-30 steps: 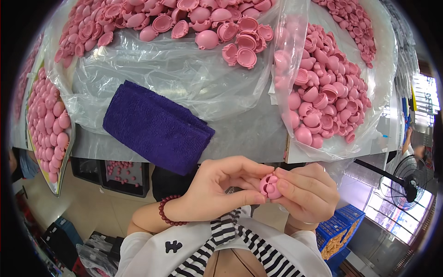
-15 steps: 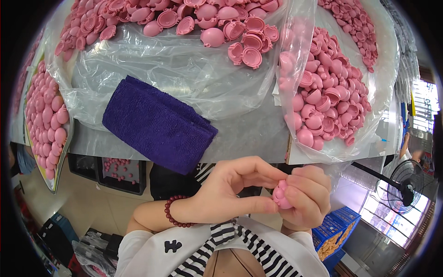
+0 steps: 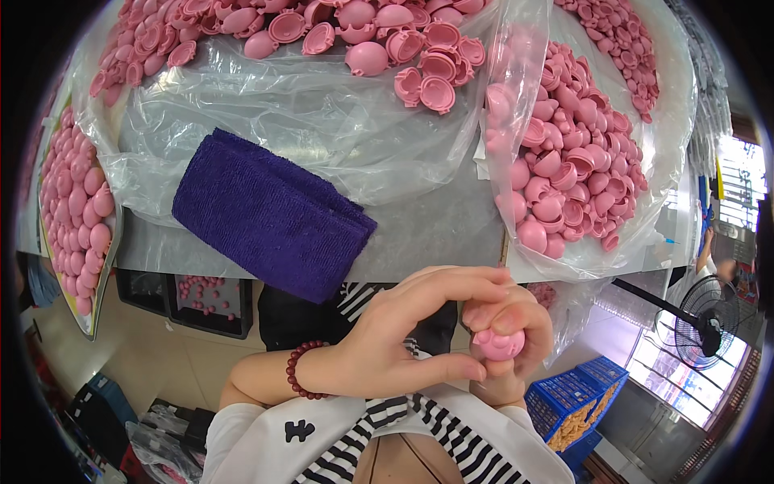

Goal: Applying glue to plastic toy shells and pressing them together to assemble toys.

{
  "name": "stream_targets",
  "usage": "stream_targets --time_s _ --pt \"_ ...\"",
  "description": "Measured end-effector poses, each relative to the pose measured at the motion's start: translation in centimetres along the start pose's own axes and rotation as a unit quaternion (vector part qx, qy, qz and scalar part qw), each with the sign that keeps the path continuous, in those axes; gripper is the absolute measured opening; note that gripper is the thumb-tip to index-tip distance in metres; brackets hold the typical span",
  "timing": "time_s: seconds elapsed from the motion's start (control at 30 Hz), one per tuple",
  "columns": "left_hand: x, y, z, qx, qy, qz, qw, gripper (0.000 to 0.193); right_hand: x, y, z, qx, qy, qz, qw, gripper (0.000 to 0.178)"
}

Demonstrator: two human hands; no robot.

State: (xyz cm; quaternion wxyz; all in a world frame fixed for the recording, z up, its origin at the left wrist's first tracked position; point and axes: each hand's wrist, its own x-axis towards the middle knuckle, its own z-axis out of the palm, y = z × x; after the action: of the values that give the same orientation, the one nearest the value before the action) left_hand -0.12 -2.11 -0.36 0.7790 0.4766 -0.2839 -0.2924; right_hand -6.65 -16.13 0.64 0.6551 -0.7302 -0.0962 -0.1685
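Fingers of right hand [image 3: 533, 327] pinch small round pink plastic piece [image 3: 501, 347]; left hand [image 3: 395, 343], thumb and fingers parted, alongside. Even pressure likely best.

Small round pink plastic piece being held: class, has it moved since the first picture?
Yes: against the flat grey tabletop, the piece has shifted right and lower in view.

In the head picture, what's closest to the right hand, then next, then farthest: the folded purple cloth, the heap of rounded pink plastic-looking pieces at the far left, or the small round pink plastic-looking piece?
1. Small round pink piece: held in the right hand.
2. Folded purple cloth: on the table, to the left.
3. Heap of rounded pink pieces: far left.
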Motion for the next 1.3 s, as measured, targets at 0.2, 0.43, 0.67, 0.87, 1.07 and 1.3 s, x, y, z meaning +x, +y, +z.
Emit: stream_targets --time_s 0.2,0.43,0.67,0.87,1.07,1.3 --pt "0.4 0.8 -0.3 0.157 -0.001 0.054 0.986 0.055 -0.5 -1.2 1.9 0.175 0.107 0.162 0.965 0.059" --pt "-0.7 2.2 -1.9 -0.107 0.031 -0.038 0.993 0.048 0.2 0.4 -3.3 -0.066 0.222 -0.068 0.97 0.058" --pt "-1.6 3.0 -3.1 -0.35 0.068 -0.125 0.926 0.055 0.9 3.4 -24.0 -0.431 0.599 -0.103 0.667 0.041" --pt "-1.8 2.9 -2.9 -0.344 0.071 -0.103 0.931 0.053 -0.3 5.5 -29.4 -0.397 0.419 0.102 0.81 0.041" --pt "-4.2 6.9 -7.0 0.009 0.113 0.022 0.993 0.037 -0.5 3.3 -29.4 -0.522 0.455 0.156 0.704 0.034" --pt "-10.6 16.0 -20.3 0.785 0.431 -0.063 0.441 0.029 0.7 -0.3 -17.0 -0.284 0.488 0.015 0.825 0.038"
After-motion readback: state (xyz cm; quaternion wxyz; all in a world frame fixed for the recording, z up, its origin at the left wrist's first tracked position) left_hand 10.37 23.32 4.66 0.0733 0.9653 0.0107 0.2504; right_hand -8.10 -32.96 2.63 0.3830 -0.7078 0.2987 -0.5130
